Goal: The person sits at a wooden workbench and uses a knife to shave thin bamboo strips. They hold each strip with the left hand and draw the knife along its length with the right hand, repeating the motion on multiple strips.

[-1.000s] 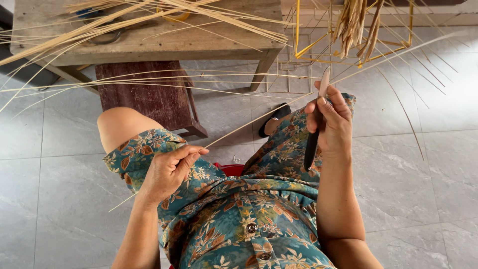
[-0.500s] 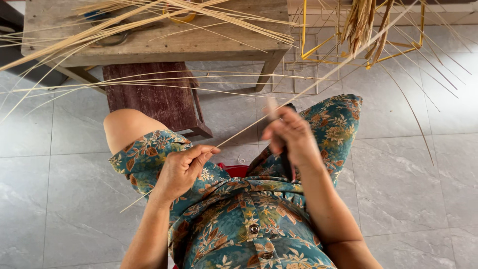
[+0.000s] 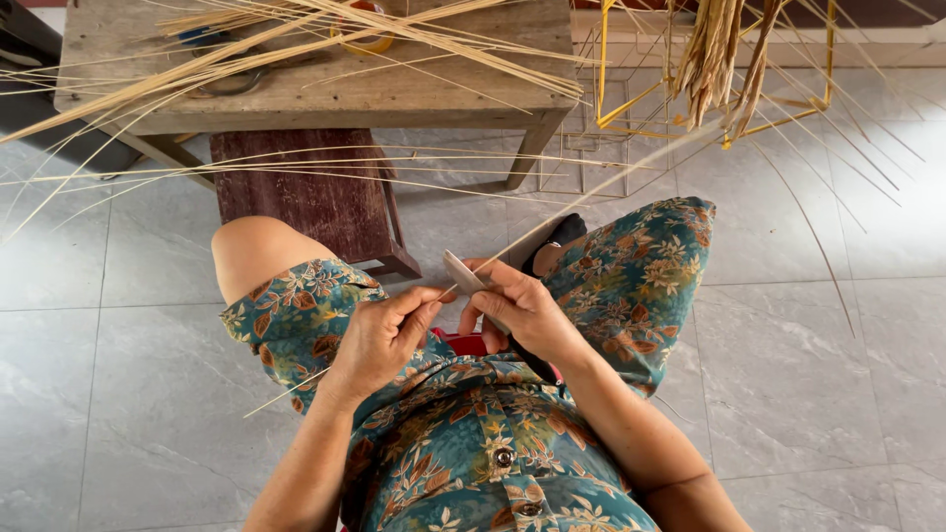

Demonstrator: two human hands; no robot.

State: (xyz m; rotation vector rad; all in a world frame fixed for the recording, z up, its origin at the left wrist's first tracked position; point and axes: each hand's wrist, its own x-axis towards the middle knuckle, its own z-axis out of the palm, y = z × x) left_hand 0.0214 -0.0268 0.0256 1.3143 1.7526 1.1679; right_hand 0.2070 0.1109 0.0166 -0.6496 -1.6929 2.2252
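One long pale reed strip [image 3: 581, 202], thin and straw-coloured, running on a slant from lower left, past the lap, up toward the yellow wire frame [image 3: 631, 99] at upper right; tail end poking out below the left hand near the knee; upper end blurred, exact tip hard to tell.

Two hands at work, close together over the lap; left hand [image 3: 379, 340] curled nearly shut, thumb and forefinger pinched on the strip; right hand [image 3: 522, 310] wrapped tight round a knife [image 3: 465, 273], one only, grey blade jutting out past the fingers and touching the strip right where the two hands meet; dark handle mostly hidden in the palm.

Floral dress in teal and orange across both knees; one dark red stool [image 3: 305, 197] just beyond the left knee; one worn wooden table [image 3: 414, 94] behind it, heaped with loose strips too many to count; one bundle of dried stalks [image 3: 724, 54] hanging inside the wire frame; grey tiled floor [image 3: 838, 345] all round.
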